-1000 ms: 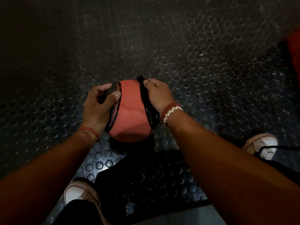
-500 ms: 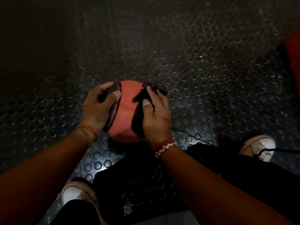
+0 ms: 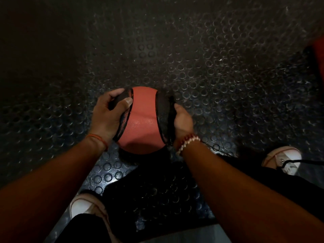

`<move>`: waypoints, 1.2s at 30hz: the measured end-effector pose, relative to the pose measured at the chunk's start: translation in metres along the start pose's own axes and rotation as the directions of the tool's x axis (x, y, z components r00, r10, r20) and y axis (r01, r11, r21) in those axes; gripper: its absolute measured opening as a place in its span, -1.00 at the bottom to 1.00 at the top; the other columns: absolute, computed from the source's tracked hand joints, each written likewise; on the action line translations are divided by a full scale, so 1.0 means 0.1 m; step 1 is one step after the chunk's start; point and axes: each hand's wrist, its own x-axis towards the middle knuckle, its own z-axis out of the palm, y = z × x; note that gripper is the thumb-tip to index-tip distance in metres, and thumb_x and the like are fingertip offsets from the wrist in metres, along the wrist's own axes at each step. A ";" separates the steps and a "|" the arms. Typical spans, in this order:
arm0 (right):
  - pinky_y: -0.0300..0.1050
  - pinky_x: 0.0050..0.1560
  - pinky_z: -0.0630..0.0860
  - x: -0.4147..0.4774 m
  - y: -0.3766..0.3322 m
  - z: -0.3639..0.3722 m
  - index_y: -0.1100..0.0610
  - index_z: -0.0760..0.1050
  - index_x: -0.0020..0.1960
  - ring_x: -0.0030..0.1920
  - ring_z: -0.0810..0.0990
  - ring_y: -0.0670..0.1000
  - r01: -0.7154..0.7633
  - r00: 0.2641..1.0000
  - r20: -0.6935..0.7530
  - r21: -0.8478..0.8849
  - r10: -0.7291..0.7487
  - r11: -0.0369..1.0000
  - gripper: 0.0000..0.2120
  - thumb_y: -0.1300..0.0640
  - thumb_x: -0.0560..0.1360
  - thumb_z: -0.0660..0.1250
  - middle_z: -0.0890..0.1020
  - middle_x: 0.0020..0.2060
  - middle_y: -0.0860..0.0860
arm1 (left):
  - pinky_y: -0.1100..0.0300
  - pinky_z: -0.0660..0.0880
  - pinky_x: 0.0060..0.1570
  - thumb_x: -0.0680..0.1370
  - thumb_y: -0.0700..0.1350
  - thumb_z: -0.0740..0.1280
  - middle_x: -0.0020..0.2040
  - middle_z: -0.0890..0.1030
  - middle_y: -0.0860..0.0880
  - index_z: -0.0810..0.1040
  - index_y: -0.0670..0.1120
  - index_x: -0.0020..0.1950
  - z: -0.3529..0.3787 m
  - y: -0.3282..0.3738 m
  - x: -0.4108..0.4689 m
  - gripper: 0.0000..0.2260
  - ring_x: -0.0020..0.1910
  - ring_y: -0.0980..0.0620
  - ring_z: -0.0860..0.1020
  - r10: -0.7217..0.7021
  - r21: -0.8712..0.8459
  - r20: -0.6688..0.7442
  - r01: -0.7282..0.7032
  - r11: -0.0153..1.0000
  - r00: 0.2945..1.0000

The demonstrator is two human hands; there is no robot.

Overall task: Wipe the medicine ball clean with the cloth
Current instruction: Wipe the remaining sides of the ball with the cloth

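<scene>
- Gripping the ball's 9 o'clock side, the left hand [image 3: 108, 116] has its fingers curled over the black panel there and its thumb laid across it. An orange thread band [image 3: 98, 139] circles that wrist.
- At 7 o'clock from the ball stands a white-toed left shoe [image 3: 82, 207].
- Red and black, the medicine ball [image 3: 142, 120] is low over the studded floor mat [image 3: 210, 67]. It lies squarely between the two hands, which are apart by its full width.
- Dark cloth [image 3: 165, 113] drapes down the ball's 3 o'clock side.
- The right hand [image 3: 183, 123] holds that cloth against the ball, its fingertips buried in the folds. A beaded bracelet [image 3: 188, 142] is on the wrist.
- The right shoe [image 3: 284, 159] stands at 4 o'clock.
</scene>
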 end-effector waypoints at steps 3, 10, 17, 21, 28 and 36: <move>-0.24 0.34 0.31 -0.41 0.21 0.04 0.08 0.41 0.40 0.32 0.41 -0.09 0.258 0.965 -0.054 0.012 -0.257 0.966 -0.62 0.06 0.61 0.12 0.45 0.34 -0.01 | 0.23 0.45 0.23 0.45 0.02 0.45 0.25 0.58 -0.05 0.58 0.07 0.16 0.04 0.03 0.02 -0.70 0.20 0.09 0.55 0.008 -0.006 -0.012 -0.008 1.000 1.000; 0.03 0.49 0.14 -0.48 -0.09 0.13 -0.04 0.39 0.43 0.48 0.24 0.07 0.621 0.770 0.257 -0.511 -0.584 0.595 -0.55 -0.03 0.55 0.10 0.31 0.48 0.02 | 0.23 0.47 0.17 0.53 -0.14 0.41 0.18 0.59 -0.08 0.56 -0.10 0.22 0.04 0.02 0.05 -0.73 0.10 0.11 0.55 -0.046 -0.075 -0.041 0.043 0.996 0.998; -0.02 0.21 0.47 0.14 -0.56 0.24 0.20 0.61 0.09 0.00 0.52 0.03 0.331 0.927 0.324 -0.465 -0.190 0.821 -0.69 0.03 0.56 0.20 0.62 0.00 0.08 | 0.09 0.47 0.28 0.33 0.18 0.42 0.26 0.58 -0.09 0.56 0.04 0.18 -0.03 -0.02 -0.05 -0.54 0.23 0.01 0.56 -0.089 -0.112 -0.034 0.085 0.990 0.995; 0.00 0.11 0.52 0.27 -0.36 0.12 0.23 0.60 -0.05 0.01 0.60 0.12 -0.088 0.983 0.141 -0.215 0.120 0.973 -0.76 0.05 0.52 0.29 0.64 -0.11 0.13 | 0.07 0.47 0.29 0.32 0.18 0.43 0.25 0.59 -0.07 0.57 0.04 0.17 -0.02 0.01 -0.06 -0.53 0.23 0.03 0.56 -0.101 -0.124 -0.035 0.096 0.988 0.994; -0.11 0.34 0.36 -0.21 0.08 0.05 0.17 0.51 0.29 0.29 0.48 0.07 0.243 0.968 -0.032 -0.126 -0.249 0.962 -0.56 -0.01 0.52 0.16 0.55 0.25 0.12 | 0.13 0.47 0.27 0.29 0.22 0.40 0.22 0.60 -0.02 0.59 0.15 0.09 0.00 0.10 -0.01 -0.60 0.19 0.09 0.57 -0.095 -0.063 -0.027 0.093 0.994 0.995; 0.00 0.35 0.35 -0.19 -0.35 0.23 -0.05 0.48 0.34 0.32 0.44 0.07 0.681 0.720 0.420 -0.577 -0.552 0.451 -0.62 -0.02 0.56 0.15 0.48 0.32 0.01 | 0.28 0.48 0.10 0.53 -0.12 0.39 0.18 0.60 -0.11 0.55 -0.13 0.23 -0.01 0.04 0.02 -0.71 0.05 0.13 0.57 -0.074 -0.114 -0.006 0.073 0.991 0.997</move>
